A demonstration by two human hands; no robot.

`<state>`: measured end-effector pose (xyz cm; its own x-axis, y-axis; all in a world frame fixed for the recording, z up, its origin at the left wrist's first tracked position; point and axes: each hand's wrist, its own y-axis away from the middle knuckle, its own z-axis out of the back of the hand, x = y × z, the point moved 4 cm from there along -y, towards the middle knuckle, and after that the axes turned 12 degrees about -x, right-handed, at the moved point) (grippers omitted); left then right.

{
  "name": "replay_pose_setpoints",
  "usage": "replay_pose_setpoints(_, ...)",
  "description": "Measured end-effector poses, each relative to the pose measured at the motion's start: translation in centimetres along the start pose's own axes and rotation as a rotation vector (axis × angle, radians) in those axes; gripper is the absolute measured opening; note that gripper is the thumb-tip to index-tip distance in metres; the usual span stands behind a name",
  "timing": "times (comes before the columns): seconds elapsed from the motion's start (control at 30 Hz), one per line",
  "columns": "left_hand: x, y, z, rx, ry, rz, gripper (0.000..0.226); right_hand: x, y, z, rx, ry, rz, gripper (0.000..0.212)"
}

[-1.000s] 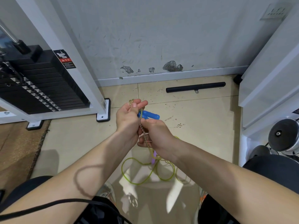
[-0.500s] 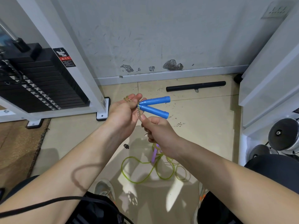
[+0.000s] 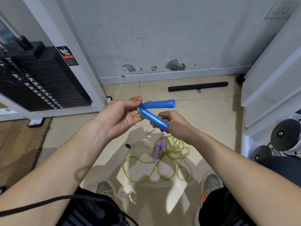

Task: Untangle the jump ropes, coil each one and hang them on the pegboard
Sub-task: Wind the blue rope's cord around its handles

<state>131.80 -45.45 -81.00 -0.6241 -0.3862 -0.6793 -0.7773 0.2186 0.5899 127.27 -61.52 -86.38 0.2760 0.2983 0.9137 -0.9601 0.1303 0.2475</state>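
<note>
Two blue jump-rope handles (image 3: 156,111) fan out to the right from one point in a V. My left hand (image 3: 120,116) pinches them at that joined end, where a small bundle of wound cord shows. My right hand (image 3: 172,123) has its fingers curled by the lower blue handle, whose tip lies against it. On the floor below lies a second rope: loose yellow-green loops (image 3: 162,162) with two purple handles (image 3: 160,148) lying over them. A thinner clear cord (image 3: 184,163) lies tangled at the loops' right side. No pegboard is in view.
A weight-stack machine (image 3: 40,82) with a white frame stands at the left. A black bar (image 3: 197,86) lies by the wall's skirting. White panels and chrome dumbbells (image 3: 286,136) are at the right. My shoes (image 3: 210,183) stand on the tile floor just below the rope.
The blue handles have come up out of my hands and spread into a V pointing right. My hands have moved slightly apart, exposing the purple handles on the floor.
</note>
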Motion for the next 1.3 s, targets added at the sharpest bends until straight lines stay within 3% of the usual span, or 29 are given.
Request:
replay_pose_setpoints(0.2,-0.6,0.3,0.3,0.138,-0.335,-0.16,0.025,1.9,-0.5,2.0,-0.006,-0.067,0.096,0.015)
replay_pose_setpoints(0.3,-0.5,0.0,0.4,0.116,-0.538,-0.291,0.029,2.3,-1.3,2.7,-0.032,-0.066,0.116,0.007)
replay_pose_setpoints(0.5,0.0,-0.1,-0.3,0.147,-0.853,-0.505,0.031,2.9,-1.3,3.0,-0.061,0.077,0.114,0.012)
replay_pose_setpoints(0.8,0.2,-0.6,-0.9,0.119,-0.889,-0.646,0.033,3.1,-1.5,3.1,-0.165,0.094,0.046,0.014)
replay_pose_setpoints(1.03,0.1,-0.5,-0.9,0.053,-1.019,-0.886,0.033,3.1,-1.3,3.1,-0.163,0.011,0.064,0.028)
replay_pose_setpoints(1.3,0.7,-0.2,-1.1,-0.048,-0.974,-0.846,0.035,3.5,-1.0,2.3,-0.343,0.151,0.177,0.019)
